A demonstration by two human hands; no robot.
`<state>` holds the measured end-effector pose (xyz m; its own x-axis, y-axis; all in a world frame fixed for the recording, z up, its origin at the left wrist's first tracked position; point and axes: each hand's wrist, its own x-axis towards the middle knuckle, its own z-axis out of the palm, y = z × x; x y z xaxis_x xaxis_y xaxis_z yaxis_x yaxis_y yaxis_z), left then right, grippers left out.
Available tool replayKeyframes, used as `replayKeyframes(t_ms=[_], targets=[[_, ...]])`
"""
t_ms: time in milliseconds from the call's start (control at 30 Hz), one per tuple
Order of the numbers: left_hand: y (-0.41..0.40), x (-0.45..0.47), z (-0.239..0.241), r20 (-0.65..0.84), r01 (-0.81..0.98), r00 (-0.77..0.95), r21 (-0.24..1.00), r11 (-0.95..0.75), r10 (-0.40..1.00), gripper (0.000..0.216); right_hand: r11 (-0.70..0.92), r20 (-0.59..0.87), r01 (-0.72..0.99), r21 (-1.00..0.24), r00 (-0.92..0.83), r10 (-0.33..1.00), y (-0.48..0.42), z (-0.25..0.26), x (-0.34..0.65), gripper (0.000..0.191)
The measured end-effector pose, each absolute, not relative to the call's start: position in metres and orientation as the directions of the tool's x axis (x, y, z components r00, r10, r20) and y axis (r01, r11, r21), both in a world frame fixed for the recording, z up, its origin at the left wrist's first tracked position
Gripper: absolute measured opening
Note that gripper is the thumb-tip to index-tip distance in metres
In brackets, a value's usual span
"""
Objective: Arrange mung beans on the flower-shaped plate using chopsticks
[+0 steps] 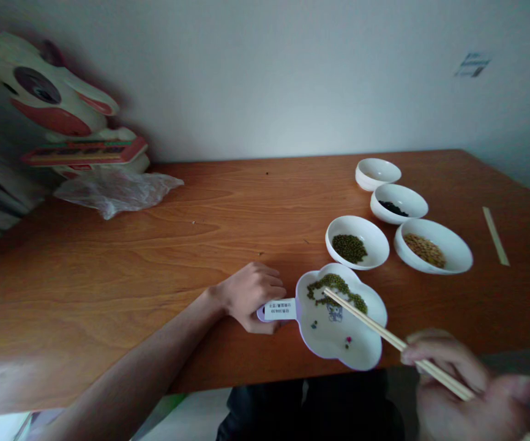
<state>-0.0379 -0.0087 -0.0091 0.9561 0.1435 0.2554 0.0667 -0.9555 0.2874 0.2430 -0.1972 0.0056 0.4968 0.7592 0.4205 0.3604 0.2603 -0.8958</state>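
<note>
My left hand (250, 294) is closed round the labelled handle (278, 309) of a white cloud-shaped dish (361, 350) near the table's front edge. Green beans (333, 286) lie along the dish's far side, with a few dark bits near its middle. My right hand (453, 376), blurred at the lower right, grips a pair of wooden chopsticks (375, 324). Their tips rest in the dish among the green beans.
Behind the dish stand several white bowls: one with green beans (357, 242), one with tan beans (432, 246), one with dark beans (398, 203), one that looks empty (377, 173). A paper sleeve (495, 236) lies at right. A plastic bag (115, 190) and a cow-patterned toy (54, 104) sit far left.
</note>
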Motion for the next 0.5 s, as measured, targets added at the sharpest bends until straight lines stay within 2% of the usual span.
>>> replayKeyframes(t_ms=[133,167,300,500], targets=[[-0.009,-0.038,-0.010,0.247,0.073,0.958,0.282,-0.957,0.146,0.026,0.192,0.361,0.380,-0.905,0.445,0.820,-0.171,0.051,0.259,0.078],[-0.009,-0.038,-0.011,0.250,0.072,0.957,0.283,-0.956,0.146,0.025,0.185,0.356,0.418,-0.889,0.379,0.854,-0.163,0.063,0.260,0.075],[-0.009,-0.038,-0.010,0.266,0.062,0.954,0.285,-0.957,0.141,0.025,0.257,0.366,0.654,-0.712,0.032,0.930,-0.130,0.103,0.263,0.065],[-0.009,-0.037,-0.008,0.255,0.063,0.956,0.293,-0.954,0.142,0.025,0.296,0.288,0.732,-0.613,-0.142,0.947,-0.118,0.120,0.263,0.056]])
